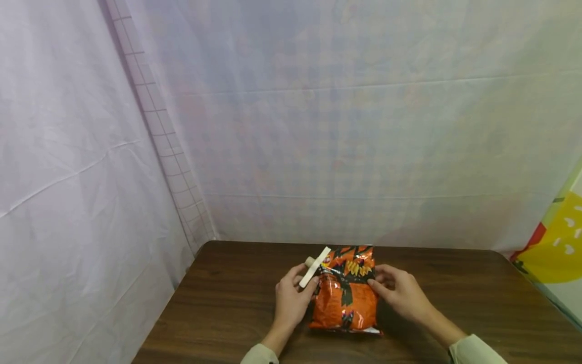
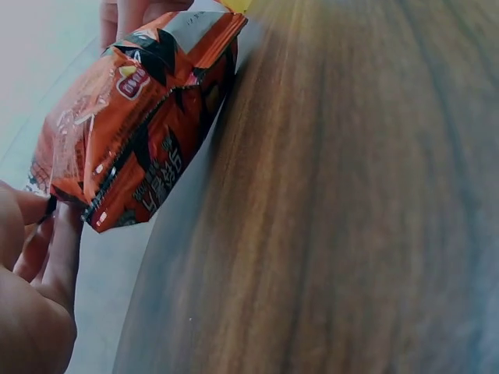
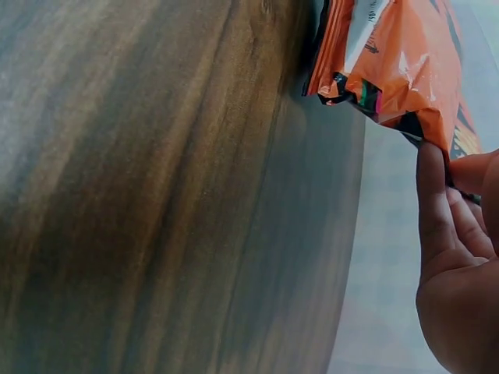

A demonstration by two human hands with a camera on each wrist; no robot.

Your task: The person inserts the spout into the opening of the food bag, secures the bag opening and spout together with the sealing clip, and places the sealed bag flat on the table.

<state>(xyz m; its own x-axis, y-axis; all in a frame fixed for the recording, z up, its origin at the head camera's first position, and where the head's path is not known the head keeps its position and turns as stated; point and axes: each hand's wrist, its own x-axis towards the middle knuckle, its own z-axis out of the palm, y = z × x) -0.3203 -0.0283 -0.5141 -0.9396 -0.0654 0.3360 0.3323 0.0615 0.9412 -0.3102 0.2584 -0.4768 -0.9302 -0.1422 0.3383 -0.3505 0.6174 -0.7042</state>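
An orange-and-black snack bag (image 1: 347,298) is held tilted over the brown table, with its lower end near the tabletop. My left hand (image 1: 291,296) pinches its left edge between thumb and fingers, seen close up in the left wrist view. Across the bag's upper left corner slants a cream-coloured bar with a short round knob (image 1: 314,267), beside the left fingers. Whether the bar is fastened to the bag, I cannot tell. On the opposite edge, my right hand (image 1: 404,293) pinches the bag, thumb in front; the right wrist view shows fingers behind it.
The dark wood-grain table (image 1: 218,303) has rounded far corners. White cloth (image 1: 364,151) hangs behind it and at the left. A yellow and red patterned item (image 1: 552,253) is at the right edge.
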